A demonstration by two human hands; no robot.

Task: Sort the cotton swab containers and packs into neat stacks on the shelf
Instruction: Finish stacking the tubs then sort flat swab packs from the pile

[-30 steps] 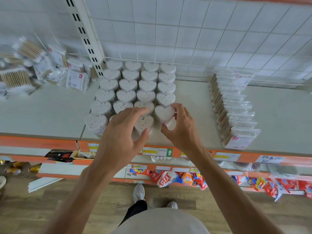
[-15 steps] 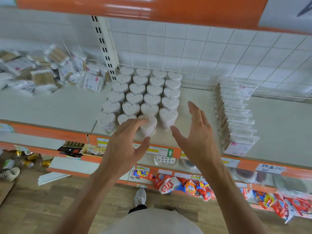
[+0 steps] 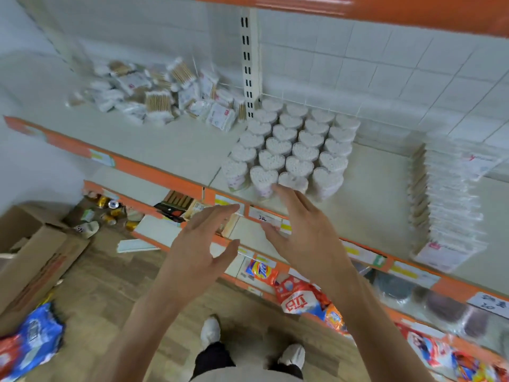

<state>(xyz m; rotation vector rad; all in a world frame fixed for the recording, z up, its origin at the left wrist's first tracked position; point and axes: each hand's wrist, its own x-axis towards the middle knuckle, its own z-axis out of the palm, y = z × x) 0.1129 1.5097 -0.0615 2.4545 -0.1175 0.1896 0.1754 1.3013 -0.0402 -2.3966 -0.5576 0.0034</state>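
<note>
Several heart-shaped cotton swab containers (image 3: 294, 146) stand in tidy rows on the white shelf (image 3: 176, 150). A loose heap of swab packs (image 3: 154, 97) lies at the back left of the shelf. A neat row of flat swab packs (image 3: 446, 205) stands at the right. My left hand (image 3: 201, 244) and my right hand (image 3: 305, 230) hover in front of the shelf's orange edge, below the heart containers, fingers spread and holding nothing.
A perforated upright post (image 3: 249, 64) rises behind the containers. Lower shelves carry detergent bags (image 3: 300, 296) and price labels. A cardboard box (image 3: 33, 260) and cans (image 3: 110, 210) sit on the wooden floor at left. An orange shelf (image 3: 385, 12) hangs overhead.
Both hands have let go of the front heart containers and drawn back off the shelf. The view has swung left, bringing the loose pack heap nearer the middle.
</note>
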